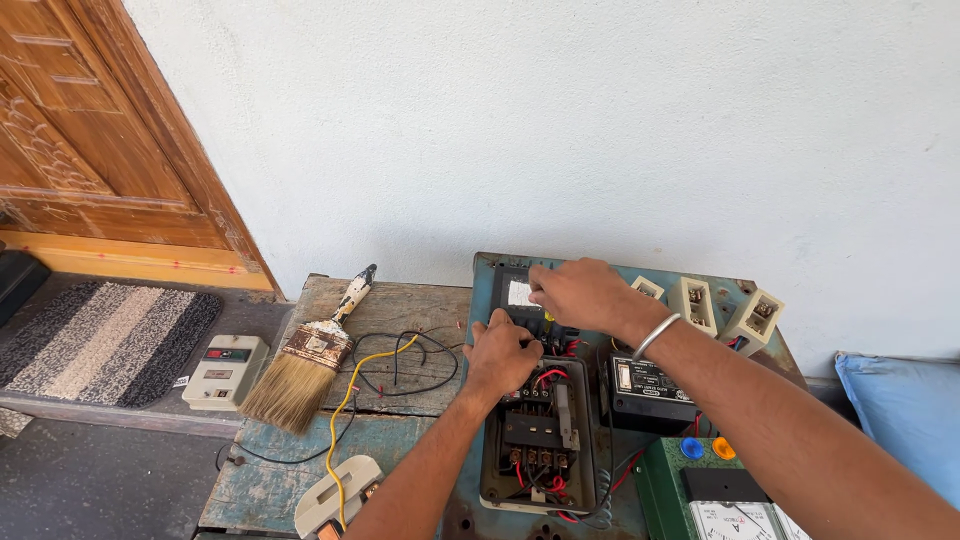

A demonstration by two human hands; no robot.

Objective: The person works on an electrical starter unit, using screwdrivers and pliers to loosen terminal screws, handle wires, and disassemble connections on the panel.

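Observation:
My left hand (498, 357) rests curled on the top of an open black contactor unit (540, 440) with red and black wires, mounted on a worn blue metal panel (482, 275). My right hand (582, 293), a metal bangle on its wrist, pinches at a small black box with a white label (514, 291) near the panel's top edge. Whether either hand grips a part or a tool is hidden by the fingers. A black relay box (650, 392) sits just right of the contactor.
A wide paintbrush (308, 365) lies on the wooden bench beside loose black and yellow wires (400, 358). Cream fuse holders (722, 310) line the panel's right. A green meter box (715, 495), a cream switch box (224, 370), a doormat, wooden door and blue cushion (905, 410) surround.

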